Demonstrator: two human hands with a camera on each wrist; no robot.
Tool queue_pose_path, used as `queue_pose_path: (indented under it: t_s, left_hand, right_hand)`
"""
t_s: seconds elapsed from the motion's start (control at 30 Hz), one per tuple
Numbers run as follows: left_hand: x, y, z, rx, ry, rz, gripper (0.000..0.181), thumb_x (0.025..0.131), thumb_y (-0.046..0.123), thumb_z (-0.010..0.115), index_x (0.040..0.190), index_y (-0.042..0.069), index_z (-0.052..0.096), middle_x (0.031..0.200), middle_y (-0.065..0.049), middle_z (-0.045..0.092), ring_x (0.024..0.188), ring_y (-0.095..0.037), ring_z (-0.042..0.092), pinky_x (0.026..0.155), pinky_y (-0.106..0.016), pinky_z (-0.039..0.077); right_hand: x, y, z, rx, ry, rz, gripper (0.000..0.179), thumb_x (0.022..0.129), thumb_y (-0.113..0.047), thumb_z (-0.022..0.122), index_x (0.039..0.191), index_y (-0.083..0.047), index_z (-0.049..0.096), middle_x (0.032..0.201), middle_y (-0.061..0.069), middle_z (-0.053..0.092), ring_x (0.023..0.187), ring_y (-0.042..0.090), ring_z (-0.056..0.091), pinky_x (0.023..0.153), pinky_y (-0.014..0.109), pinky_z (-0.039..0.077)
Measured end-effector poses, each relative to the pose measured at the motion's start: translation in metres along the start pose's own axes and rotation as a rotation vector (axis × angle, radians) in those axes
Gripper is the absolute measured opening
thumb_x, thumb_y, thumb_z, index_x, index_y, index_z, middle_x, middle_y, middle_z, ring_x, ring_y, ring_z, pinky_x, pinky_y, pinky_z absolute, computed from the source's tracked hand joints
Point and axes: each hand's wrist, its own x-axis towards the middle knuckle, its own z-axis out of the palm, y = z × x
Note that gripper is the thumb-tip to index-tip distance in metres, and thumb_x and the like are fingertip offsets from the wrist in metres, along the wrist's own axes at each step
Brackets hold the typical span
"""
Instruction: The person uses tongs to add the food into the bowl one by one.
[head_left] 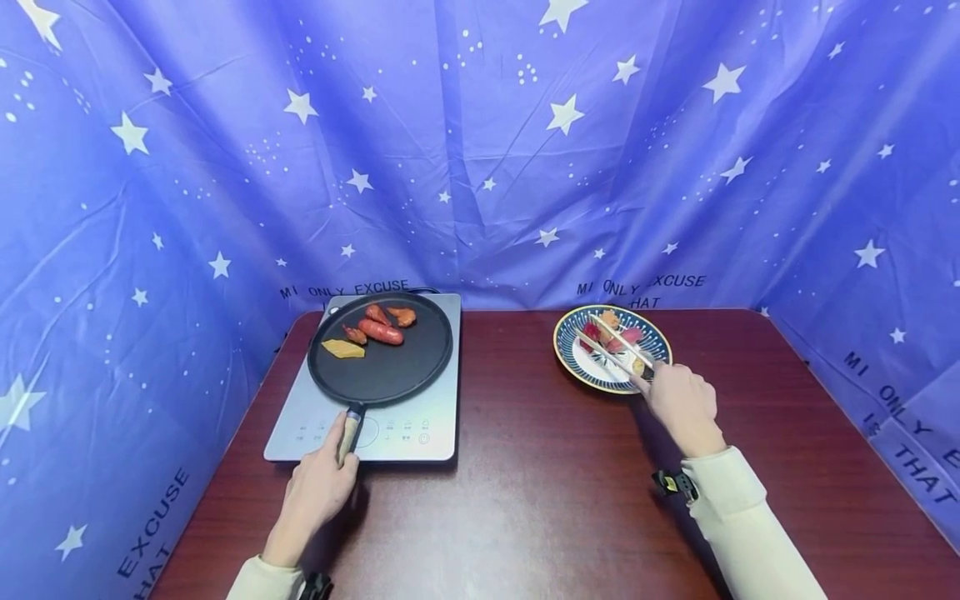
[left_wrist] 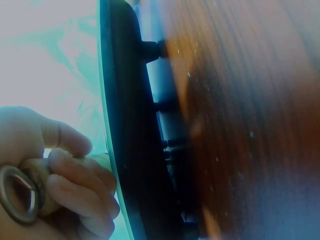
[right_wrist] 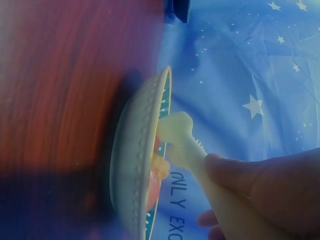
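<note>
My left hand (head_left: pixel 318 487) grips the handle (head_left: pixel 349 435) of a round black frying pan (head_left: pixel 397 375). In the left wrist view its fingers (left_wrist: pixel 82 192) curl round the handle near a metal hanging ring (left_wrist: pixel 34 206). A red sausage (head_left: pixel 382 332), a yellow slice (head_left: pixel 343 349) and several small browned pieces (head_left: pixel 402 317) lie in the pan. My right hand (head_left: pixel 684 408) holds pale tongs (right_wrist: pixel 220 200), their arms apart over a patterned plate (head_left: pixel 572 362). On it are a dark red piece (head_left: pixel 590 336), an orange-brown piece (head_left: pixel 609 318) and a pink piece (head_left: pixel 632 335). The tong tips reach in among this food.
Under the pan is a silver induction cooktop (head_left: pixel 292 442) at the left of the brown wooden table (head_left: pixel 510 467). A blue curtain (head_left: pixel 487 208) with white stars hangs behind and at both sides, close to the table's back edge.
</note>
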Motion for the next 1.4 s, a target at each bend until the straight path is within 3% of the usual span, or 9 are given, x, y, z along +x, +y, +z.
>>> queue_pose_path:
  t_s: [0.13, 0.57, 0.77, 1.13, 1.4]
  left_hand:
    - [-0.001, 0.000, 0.000, 0.000, -0.009, -0.006, 0.066, 0.085, 0.021, 0.048, 0.149, 0.014, 0.030, 0.097, -0.028, 0.062, 0.064, -0.031, 0.056, 0.053, -0.045, 0.041]
    - [-0.002, 0.000, 0.000, -0.004, -0.013, -0.004, 0.067, 0.085, 0.021, 0.048, 0.149, 0.014, 0.029, 0.098, -0.028, 0.062, 0.064, -0.031, 0.056, 0.054, -0.045, 0.042]
    - [-0.001, 0.000, -0.001, -0.004, -0.007, -0.004, 0.066, 0.086, 0.021, 0.048, 0.149, 0.014, 0.029, 0.100, -0.029, 0.062, 0.066, -0.032, 0.057, 0.055, -0.047, 0.042]
    - [-0.002, -0.001, 0.000, -0.016, -0.010, -0.004, 0.066, 0.086, 0.021, 0.049, 0.149, 0.015, 0.029, 0.100, -0.028, 0.063, 0.066, -0.032, 0.058, 0.054, -0.046, 0.042]
    - [-0.001, 0.001, -0.002, -0.014, -0.005, -0.016, 0.066, 0.086, 0.022, 0.049, 0.149, 0.016, 0.030, 0.100, -0.028, 0.063, 0.067, -0.033, 0.058, 0.055, -0.047, 0.042]
  right_hand:
    - [-0.007, 0.005, 0.001, 0.010, 0.032, 0.017, 0.048, 0.086, -0.040, 0.062, 0.075, 0.006, 0.058, 0.064, 0.026, 0.054, 0.055, 0.044, 0.054, 0.042, 0.050, 0.038]
    - [-0.018, 0.010, -0.006, 0.074, -0.002, 0.095, 0.049, 0.089, -0.042, 0.058, 0.071, 0.003, 0.056, 0.067, 0.030, 0.056, 0.055, 0.042, 0.054, 0.044, 0.050, 0.038]
    - [-0.009, 0.012, -0.013, 0.073, -0.020, 0.112, 0.051, 0.091, -0.042, 0.054, 0.066, 0.003, 0.055, 0.066, 0.031, 0.055, 0.056, 0.044, 0.054, 0.045, 0.050, 0.038]
    - [0.013, 0.005, -0.016, 0.049, -0.171, 0.177, 0.059, 0.093, -0.044, 0.049, 0.081, 0.012, 0.063, 0.082, 0.036, 0.059, 0.069, 0.045, 0.059, 0.052, 0.049, 0.042]
    - [0.024, 0.001, -0.012, 0.016, -0.180, 0.128, 0.056, 0.094, -0.043, 0.048, 0.077, 0.008, 0.065, 0.079, 0.034, 0.060, 0.067, 0.042, 0.059, 0.050, 0.046, 0.043]
